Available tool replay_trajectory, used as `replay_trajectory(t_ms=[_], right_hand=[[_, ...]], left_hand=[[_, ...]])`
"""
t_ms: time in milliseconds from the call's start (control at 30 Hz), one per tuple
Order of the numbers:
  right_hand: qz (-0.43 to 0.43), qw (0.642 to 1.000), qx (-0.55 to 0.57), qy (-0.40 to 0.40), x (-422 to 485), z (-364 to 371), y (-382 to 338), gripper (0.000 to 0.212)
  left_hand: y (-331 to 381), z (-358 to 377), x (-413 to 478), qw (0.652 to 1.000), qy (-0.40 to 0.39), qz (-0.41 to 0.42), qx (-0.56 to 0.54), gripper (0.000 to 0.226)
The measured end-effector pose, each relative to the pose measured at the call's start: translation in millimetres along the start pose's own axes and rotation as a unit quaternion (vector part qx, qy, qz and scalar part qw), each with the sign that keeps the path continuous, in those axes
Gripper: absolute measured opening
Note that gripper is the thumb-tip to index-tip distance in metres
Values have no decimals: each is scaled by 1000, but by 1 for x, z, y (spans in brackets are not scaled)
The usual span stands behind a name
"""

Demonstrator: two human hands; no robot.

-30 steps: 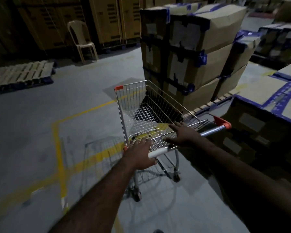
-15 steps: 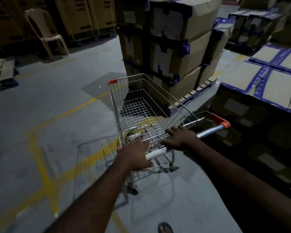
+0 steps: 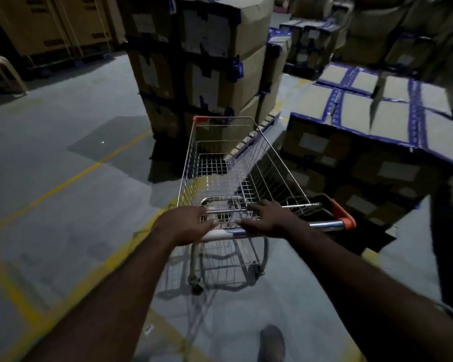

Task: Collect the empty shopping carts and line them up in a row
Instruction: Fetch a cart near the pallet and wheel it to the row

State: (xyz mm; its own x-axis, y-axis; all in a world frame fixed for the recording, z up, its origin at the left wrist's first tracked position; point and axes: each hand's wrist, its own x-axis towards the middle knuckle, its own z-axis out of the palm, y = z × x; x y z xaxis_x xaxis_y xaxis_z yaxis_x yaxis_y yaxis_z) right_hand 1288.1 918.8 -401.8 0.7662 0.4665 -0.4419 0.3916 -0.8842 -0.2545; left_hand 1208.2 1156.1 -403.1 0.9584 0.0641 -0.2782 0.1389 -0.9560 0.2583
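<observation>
My left hand [image 3: 186, 226] and right hand [image 3: 270, 219] sit side by side, slightly apart, on the handle [image 3: 322, 226] of an empty wire cart [image 3: 267, 165]. The left grips the bar with curled fingers; the right holds it with its fingers reaching forward over the basket's back rim. The cart stands on the grey floor [image 3: 63, 131], across a yellow line [image 3: 71, 178], its orange-cornered front just short of a tall stack of cardboard boxes [image 3: 215, 56]. Lower boxes with blue tape [image 3: 364, 108] lie close along its right side. My shoe [image 3: 272, 343] shows at the bottom edge.
</observation>
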Motion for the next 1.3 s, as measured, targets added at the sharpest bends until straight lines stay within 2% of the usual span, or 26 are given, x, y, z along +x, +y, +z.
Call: replay_trajectory(t_ms=[233,400,567,667,767,867,1000,1167,1300], right_hand=[[55,995,65,44,-54,34,-6,96],[94,989,59,96,-95,62,3,97],[135,982,41,123,-140,92,4,97],[153,976,62,139,-174,115,-2,103],[169,971,71,156,-213,142,-12,96],[194,964,80,164,-249,165,-24,98],[215,958,94,166,-295,192,-41,85],[237,951,104,171,-351,218,-57,84],[275,939,114,175,-386,242,-79,90]], left_hand=[[4,7,-13,998,-40,36,24,84],[23,24,-27,996,-59,57,31,101],[38,39,-67,994,-29,102,39,93],[41,51,-98,991,-26,124,40,97],[43,68,-132,987,-21,153,44,93],[44,82,-166,984,-13,174,48,88],[45,94,-212,981,-17,183,57,92],[50,107,-255,974,-42,208,75,95],[49,114,-287,960,-51,264,80,102]])
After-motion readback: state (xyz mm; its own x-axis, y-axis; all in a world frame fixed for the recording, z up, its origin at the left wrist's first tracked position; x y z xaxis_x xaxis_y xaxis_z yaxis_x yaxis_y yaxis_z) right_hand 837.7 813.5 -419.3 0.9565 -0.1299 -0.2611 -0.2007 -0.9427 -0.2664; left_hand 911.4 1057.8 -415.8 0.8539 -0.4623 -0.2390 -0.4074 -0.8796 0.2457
